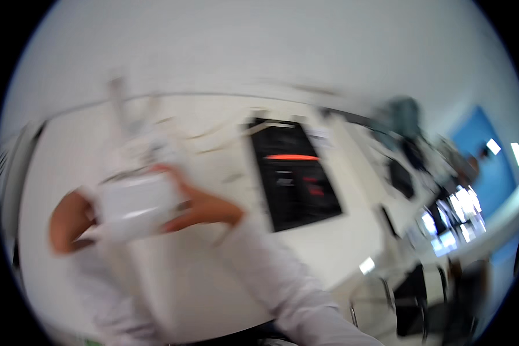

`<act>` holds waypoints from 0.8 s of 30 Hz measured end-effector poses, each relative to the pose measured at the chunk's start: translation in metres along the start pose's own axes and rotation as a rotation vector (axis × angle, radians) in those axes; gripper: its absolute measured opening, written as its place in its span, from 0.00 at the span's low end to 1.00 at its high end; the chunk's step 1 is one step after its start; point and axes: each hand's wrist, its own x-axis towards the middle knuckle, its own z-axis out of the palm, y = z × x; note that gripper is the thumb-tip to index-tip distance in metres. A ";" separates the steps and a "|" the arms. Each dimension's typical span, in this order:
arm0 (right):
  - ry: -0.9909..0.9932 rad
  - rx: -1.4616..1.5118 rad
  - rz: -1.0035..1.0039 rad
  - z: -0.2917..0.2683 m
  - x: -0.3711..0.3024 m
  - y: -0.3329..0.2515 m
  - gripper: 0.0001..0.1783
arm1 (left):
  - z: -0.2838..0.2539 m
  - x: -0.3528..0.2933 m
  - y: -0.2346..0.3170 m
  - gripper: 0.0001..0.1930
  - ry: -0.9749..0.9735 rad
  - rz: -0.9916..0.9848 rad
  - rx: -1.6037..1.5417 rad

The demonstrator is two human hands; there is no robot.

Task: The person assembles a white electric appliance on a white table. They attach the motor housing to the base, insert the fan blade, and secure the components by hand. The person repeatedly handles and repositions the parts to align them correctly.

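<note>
Between my two hands is a glossy white box-shaped thing point(138, 206), smeared by motion, so its exact kind does not show. My left hand point(72, 222) curls round its left side, with the fingertips mostly hidden behind it. On the opposite side my right hand point(202, 203) grips it, fingers along the top edge and thumb low near the front. Just beyond the box lies a blurred whitish heap point(153, 149) that I cannot make out. To the right of my right hand, a flat black pouch point(297, 179) with an orange strip lies on the white table point(213, 294).
Pale cords or strips point(222, 141) lie toward the table's back edge, near the wall. Another table with dark bags point(401, 179) stands at the right. Dark chairs with metal legs point(412, 300) are at the lower right. A blue wall panel point(487, 161) shows beyond.
</note>
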 end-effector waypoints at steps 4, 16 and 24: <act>-0.021 -0.086 0.016 -0.013 -0.005 0.009 0.70 | 0.001 0.027 0.003 0.22 -0.138 -0.063 -0.275; 0.002 -0.223 0.171 -0.016 -0.017 -0.005 0.45 | -0.009 0.022 0.015 0.12 -0.065 0.007 -0.120; 0.369 -0.340 0.192 -0.008 0.030 0.017 0.25 | -0.014 0.012 0.014 0.21 -0.092 -0.037 -0.103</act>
